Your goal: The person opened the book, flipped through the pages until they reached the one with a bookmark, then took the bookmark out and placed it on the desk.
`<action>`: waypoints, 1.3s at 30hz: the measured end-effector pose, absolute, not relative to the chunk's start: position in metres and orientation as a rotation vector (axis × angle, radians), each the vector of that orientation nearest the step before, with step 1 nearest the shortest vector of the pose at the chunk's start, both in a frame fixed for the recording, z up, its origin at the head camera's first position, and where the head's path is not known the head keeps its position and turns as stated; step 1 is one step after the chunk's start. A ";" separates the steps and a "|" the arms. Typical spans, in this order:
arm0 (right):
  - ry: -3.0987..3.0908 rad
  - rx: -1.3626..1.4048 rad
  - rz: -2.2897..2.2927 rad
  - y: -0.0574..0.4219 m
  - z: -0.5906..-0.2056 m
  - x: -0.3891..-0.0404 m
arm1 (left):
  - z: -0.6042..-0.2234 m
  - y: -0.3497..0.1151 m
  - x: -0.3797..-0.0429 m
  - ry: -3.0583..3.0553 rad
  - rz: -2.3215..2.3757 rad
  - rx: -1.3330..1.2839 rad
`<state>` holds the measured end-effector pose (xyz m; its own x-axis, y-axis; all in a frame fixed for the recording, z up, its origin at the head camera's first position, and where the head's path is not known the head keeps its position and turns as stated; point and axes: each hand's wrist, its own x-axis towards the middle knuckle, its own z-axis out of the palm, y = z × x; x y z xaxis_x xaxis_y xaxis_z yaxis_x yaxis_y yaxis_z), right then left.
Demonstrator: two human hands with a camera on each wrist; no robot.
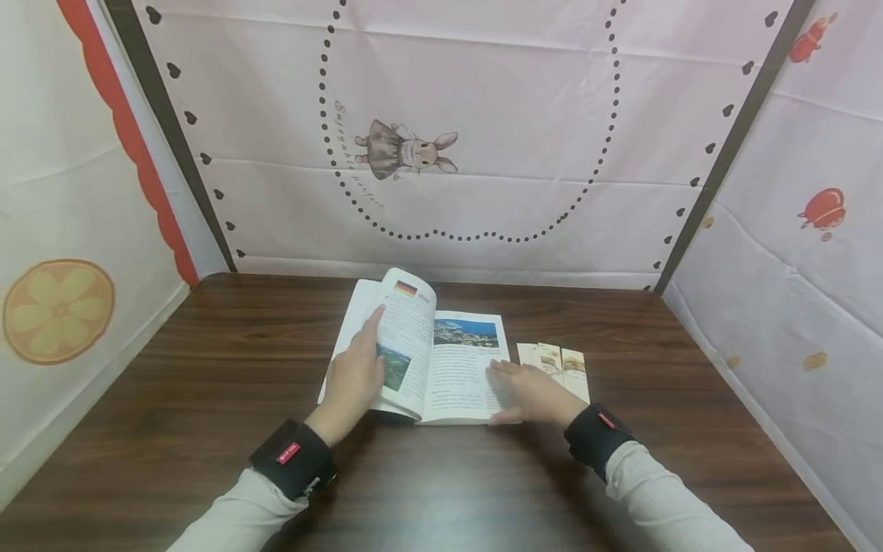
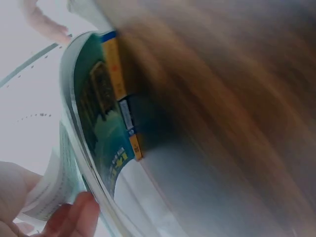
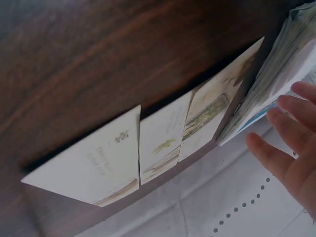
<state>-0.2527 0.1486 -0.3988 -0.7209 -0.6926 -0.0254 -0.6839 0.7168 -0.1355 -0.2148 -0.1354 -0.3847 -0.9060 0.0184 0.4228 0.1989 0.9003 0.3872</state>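
Note:
An open book (image 1: 458,383) lies on the table, with printed text and photos on its pages. My left hand (image 1: 355,379) grips its left side, where a raised page (image 1: 414,322) with a small flag curves upward. In the left wrist view, the thumb and fingers of the left hand (image 2: 74,215) pinch curved pages beside the green cover (image 2: 94,103). My right hand (image 1: 534,392) rests on the right page's outer edge with its fingers spread. The right wrist view has the right hand (image 3: 291,143) over the book's edge (image 3: 276,74), fingers fairly straight.
Three pale illustrated cards (image 1: 562,366) lie just right of the book, partly behind the right hand. They show larger in the right wrist view, where one card (image 3: 98,163) sits nearest. Printed cloth walls (image 1: 483,153) enclose the brown wooden table (image 1: 207,383) on three sides.

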 end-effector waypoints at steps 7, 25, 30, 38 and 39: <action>2.795 -1.118 -0.188 0.150 -0.399 -0.255 | -0.394 -0.132 -0.208 -2.715 -0.194 -0.262; 2.765 -1.056 -0.249 0.150 -0.397 -0.261 | -0.403 -0.112 -0.211 -2.764 -0.072 -0.681; 2.805 -1.198 -0.166 0.152 -0.395 -0.260 | -0.406 -0.106 -0.212 -2.815 -0.149 -0.586; 2.986 -1.366 -0.209 0.154 -0.384 -0.262 | -0.400 -0.095 -0.210 -2.933 -0.234 -0.528; 3.014 -1.396 -0.210 0.153 -0.381 -0.262 | -0.400 -0.094 -0.209 -2.935 -0.222 -0.518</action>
<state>-0.2623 0.1533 -0.3814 -0.6340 -0.7414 0.2202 -0.7648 0.6433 -0.0359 -0.2094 -0.0942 -0.3999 -0.9287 0.3270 0.1751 0.3497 0.9293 0.1189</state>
